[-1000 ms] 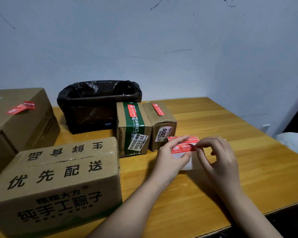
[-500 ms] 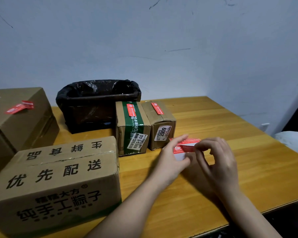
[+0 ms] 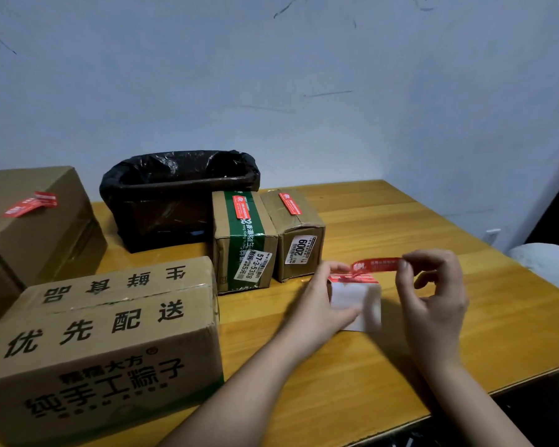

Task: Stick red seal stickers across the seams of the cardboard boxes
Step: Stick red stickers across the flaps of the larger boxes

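One red seal sticker (image 3: pixel 376 264) pinched at its end by right hand (image 3: pixel 433 298), backing sheet (image 3: pixel 357 300) pinned flat by left hand (image 3: pixel 320 304), bare table (image 3: pixel 465 343) left at 4 o'clock, small boxes (image 3: pixel 268 240) crowded at 11 o'clock.

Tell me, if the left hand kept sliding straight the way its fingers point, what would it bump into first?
Probably the right hand. The left hand lies on the sticker sheet, fingers pointing right, though depth is unclear.
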### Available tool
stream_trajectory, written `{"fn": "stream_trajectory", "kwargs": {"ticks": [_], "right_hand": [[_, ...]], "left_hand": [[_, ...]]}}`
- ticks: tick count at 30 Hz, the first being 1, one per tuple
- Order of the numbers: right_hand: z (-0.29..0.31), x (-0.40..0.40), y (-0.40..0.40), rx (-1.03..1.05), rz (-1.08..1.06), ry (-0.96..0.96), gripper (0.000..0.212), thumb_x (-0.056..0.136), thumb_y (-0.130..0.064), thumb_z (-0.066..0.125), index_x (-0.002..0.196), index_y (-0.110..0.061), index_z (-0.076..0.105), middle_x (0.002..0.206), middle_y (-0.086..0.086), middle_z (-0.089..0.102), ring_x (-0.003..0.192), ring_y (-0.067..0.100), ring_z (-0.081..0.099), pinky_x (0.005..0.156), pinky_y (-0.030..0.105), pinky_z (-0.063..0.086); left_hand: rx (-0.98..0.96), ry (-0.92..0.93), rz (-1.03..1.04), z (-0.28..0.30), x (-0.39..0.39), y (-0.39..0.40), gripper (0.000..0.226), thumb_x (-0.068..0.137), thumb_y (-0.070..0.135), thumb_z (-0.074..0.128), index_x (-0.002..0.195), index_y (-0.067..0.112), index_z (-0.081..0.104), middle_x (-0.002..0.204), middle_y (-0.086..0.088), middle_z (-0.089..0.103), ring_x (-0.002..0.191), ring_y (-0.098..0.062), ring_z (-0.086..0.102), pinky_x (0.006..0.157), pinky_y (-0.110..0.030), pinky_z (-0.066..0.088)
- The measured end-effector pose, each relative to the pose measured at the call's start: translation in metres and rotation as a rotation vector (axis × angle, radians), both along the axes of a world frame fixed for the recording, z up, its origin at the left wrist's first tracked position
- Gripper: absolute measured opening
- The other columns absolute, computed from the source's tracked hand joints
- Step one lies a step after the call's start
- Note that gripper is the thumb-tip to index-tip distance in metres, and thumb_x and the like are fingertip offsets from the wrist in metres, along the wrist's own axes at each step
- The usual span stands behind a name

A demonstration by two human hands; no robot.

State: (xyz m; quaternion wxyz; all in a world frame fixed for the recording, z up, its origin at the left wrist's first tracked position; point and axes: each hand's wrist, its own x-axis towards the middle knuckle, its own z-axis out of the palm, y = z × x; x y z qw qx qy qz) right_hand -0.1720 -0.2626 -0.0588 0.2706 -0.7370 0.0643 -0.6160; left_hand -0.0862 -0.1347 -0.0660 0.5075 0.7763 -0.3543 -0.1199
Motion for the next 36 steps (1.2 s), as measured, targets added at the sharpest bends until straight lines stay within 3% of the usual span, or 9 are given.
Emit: {"fn": "stream_trajectory", "kwargs": {"ticks": [6, 10, 15, 18, 21, 24, 29, 32, 36], "right_hand": [[-0.001, 0.003, -0.003, 0.124, -0.008, 0.019, 0.007, 0.090, -0.026, 0.053, 0.095, -0.020, 0.054, 0.089, -0.018, 0.054, 0.078, -0.001, 0.054, 0.066, 0.014, 0.040], [-0.004, 0.007, -0.007, 0.158, -0.025, 0.076, 0.008, 0.089, -0.028, 0.053, 0.095, -0.022, 0.054, 0.088, -0.016, 0.055, 0.080, 0.001, 0.055, 0.069, 0.011, 0.040], [-0.007, 0.007, -0.010, 0.202, -0.041, 0.116, 0.006, 0.089, -0.020, 0.057, 0.095, -0.018, 0.056, 0.089, -0.003, 0.060, 0.079, 0.012, 0.057, 0.071, 0.017, 0.043], [-0.007, 0.007, -0.011, 0.216, -0.050, 0.128, 0.006, 0.089, -0.020, 0.057, 0.095, -0.017, 0.057, 0.089, -0.001, 0.060, 0.080, 0.015, 0.058, 0.072, 0.026, 0.045], [-0.006, 0.007, -0.011, 0.240, -0.065, 0.119, 0.005, 0.089, -0.020, 0.057, 0.094, -0.018, 0.057, 0.088, 0.000, 0.060, 0.079, 0.015, 0.057, 0.073, 0.024, 0.044], [-0.007, 0.006, -0.011, 0.258, -0.073, 0.125, 0.009, 0.091, -0.010, 0.061, 0.094, -0.017, 0.057, 0.088, 0.001, 0.060, 0.078, 0.017, 0.057, 0.073, 0.022, 0.042], [-0.007, 0.007, -0.013, 0.261, -0.117, 0.151, 0.007, 0.090, -0.005, 0.062, 0.095, -0.009, 0.059, 0.089, 0.003, 0.061, 0.076, 0.018, 0.057, 0.072, 0.023, 0.042], [-0.006, 0.007, -0.013, 0.266, -0.132, 0.151, 0.008, 0.089, -0.004, 0.063, 0.094, -0.008, 0.059, 0.088, 0.004, 0.062, 0.075, 0.017, 0.056, 0.071, 0.020, 0.039], [-0.002, 0.007, -0.010, 0.327, -0.083, 0.134, 0.011, 0.089, -0.005, 0.062, 0.092, -0.014, 0.057, 0.089, 0.005, 0.062, 0.077, 0.018, 0.057, 0.072, 0.023, 0.043]], "left_hand": [[0.074, -0.048, -0.093, -0.002, -0.001, -0.001, 0.073, 0.071, 0.033, 0.073, 0.128, 0.047, 0.030, 0.129, 0.007, 0.053, 0.119, -0.014, 0.051, 0.101, -0.032, 0.042], [0.290, -0.414, -0.057, -0.001, -0.006, -0.004, 0.079, 0.079, 0.047, 0.067, 0.142, 0.027, 0.024, 0.138, 0.004, 0.040, 0.129, -0.017, 0.041, 0.104, -0.032, 0.035], [0.385, -0.728, 0.200, -0.001, -0.014, -0.001, 0.066, 0.076, 0.064, 0.037, 0.127, 0.023, 0.050, 0.117, -0.002, 0.048, 0.105, -0.023, 0.054, 0.085, -0.039, 0.046], [0.372, -0.855, 0.067, 0.003, -0.029, 0.003, 0.063, 0.078, 0.061, 0.027, 0.117, 0.022, 0.057, 0.117, -0.001, 0.054, 0.107, -0.022, 0.053, 0.088, -0.040, 0.043], [0.551, -0.778, -0.120, 0.009, -0.047, 0.011, 0.084, 0.072, 0.067, 0.007, 0.131, 0.023, 0.046, 0.136, 0.000, 0.043, 0.128, -0.020, 0.036, 0.107, -0.043, 0.027], [0.644, -0.684, -0.142, 0.005, -0.047, 0.006, 0.092, 0.069, 0.071, 0.001, 0.138, 0.024, 0.040, 0.147, 0.000, 0.034, 0.138, -0.019, 0.025, 0.116, -0.046, 0.012], [0.608, -0.538, -0.151, 0.003, -0.032, -0.013, 0.066, 0.093, 0.061, 0.030, 0.148, 0.024, 0.026, 0.158, 0.000, 0.017, 0.146, -0.016, 0.009, 0.118, -0.043, -0.003], [0.531, -0.497, -0.114, 0.010, -0.028, -0.016, 0.062, 0.093, 0.056, 0.032, 0.146, 0.025, 0.032, 0.155, -0.002, 0.024, 0.144, -0.017, 0.016, 0.118, -0.037, 0.003], [0.293, -0.429, 0.023, 0.028, -0.025, -0.008, 0.035, 0.096, 0.029, 0.047, 0.129, 0.016, 0.045, 0.131, -0.003, 0.045, 0.122, -0.020, 0.046, 0.103, -0.032, 0.036]]}}
